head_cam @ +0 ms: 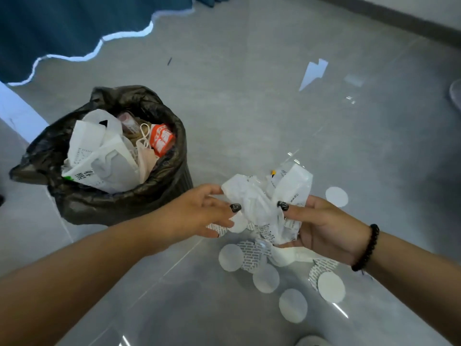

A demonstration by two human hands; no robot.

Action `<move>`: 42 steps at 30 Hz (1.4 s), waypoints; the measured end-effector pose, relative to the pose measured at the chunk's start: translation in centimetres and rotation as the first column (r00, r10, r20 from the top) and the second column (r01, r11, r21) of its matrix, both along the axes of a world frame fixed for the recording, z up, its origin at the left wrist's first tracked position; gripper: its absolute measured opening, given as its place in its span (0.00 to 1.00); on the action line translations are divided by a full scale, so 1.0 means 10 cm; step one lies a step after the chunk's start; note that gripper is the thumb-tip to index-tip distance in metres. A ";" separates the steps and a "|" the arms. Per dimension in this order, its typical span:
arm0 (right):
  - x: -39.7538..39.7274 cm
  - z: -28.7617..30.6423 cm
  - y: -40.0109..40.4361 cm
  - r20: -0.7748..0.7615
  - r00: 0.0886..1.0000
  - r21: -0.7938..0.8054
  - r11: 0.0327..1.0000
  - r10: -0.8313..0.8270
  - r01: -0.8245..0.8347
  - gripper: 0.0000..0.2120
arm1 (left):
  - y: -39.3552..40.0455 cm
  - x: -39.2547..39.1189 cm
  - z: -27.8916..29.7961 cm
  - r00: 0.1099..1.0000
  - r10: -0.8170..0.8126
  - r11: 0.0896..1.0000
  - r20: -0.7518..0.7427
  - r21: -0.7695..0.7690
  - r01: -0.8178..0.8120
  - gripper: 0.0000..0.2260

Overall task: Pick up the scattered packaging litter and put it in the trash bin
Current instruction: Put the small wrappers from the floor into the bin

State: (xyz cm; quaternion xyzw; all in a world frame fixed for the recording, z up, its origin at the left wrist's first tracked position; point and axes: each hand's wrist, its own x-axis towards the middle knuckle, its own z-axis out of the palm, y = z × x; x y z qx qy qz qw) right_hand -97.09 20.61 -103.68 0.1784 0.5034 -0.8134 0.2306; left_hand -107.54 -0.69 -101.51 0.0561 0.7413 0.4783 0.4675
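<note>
While both hands are on the bundle of crumpled wrappers (268, 208), the sound way to do this step is, I judge, to squeeze it tight and carry it left over the trash bin (119, 203) before letting go, since loose discs hang from its underside. The left hand (207, 211) pinches the left edge with curled fingers; the right hand (321, 228) cups and grips the right side. The bundle hangs above the floor (274, 108), just right of the bin. It is thin, creased white film, perhaps part paper. The bin's black liner is glossy and wrinkled, already heaped with rubbish. Flat white round discs (293, 305) lie scattered on the smooth grey tiles
</note>
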 end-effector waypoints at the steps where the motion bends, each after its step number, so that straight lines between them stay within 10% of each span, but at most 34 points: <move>1: 0.07 0.03 0.02 -0.016 1.000 -0.023 1.000 0.013 -0.014 0.31 | 0.08 0.03 0.03 0.999 0.005 0.999 0.032 0.050 -0.006 0.19; 7: 0.40 0.09 0.13 -0.031 0.999 -0.076 0.997 -0.021 0.019 0.31 | 0.38 0.23 0.14 0.997 -0.051 0.981 0.065 0.191 0.038 0.20; 14: 0.63 0.11 0.21 -0.063 0.984 0.016 0.985 -0.169 0.170 0.32 | 0.65 0.40 0.14 0.968 0.035 0.997 -0.249 0.075 -0.017 0.09; 18: 0.64 0.20 0.12 -0.086 0.980 0.198 0.961 -0.180 0.194 0.20 | 0.71 0.42 0.11 0.955 0.031 0.998 -0.296 0.058 -0.014 0.10; 26: 0.60 0.24 -0.05 -0.406 0.908 0.677 0.702 0.104 0.222 0.41 | 0.72 0.37 0.06 0.985 0.173 0.977 0.009 0.127 -0.173 0.14; 33: 0.55 0.27 0.01 -0.279 0.876 0.901 0.422 0.394 0.098 0.57 | 0.69 0.38 0.12 0.970 0.194 0.964 0.144 0.156 -0.216 0.11; 38: 0.53 0.24 -0.08 -0.451 0.832 0.852 0.431 0.322 0.295 0.28 | 0.57 0.38 0.16 0.981 0.109 0.984 0.163 0.121 -0.129 0.07; 42: 0.48 0.25 -0.13 -0.475 0.867 0.782 0.525 0.153 0.336 0.24 | 0.46 0.33 0.18 0.993 0.045 0.996 0.113 0.078 -0.054 0.09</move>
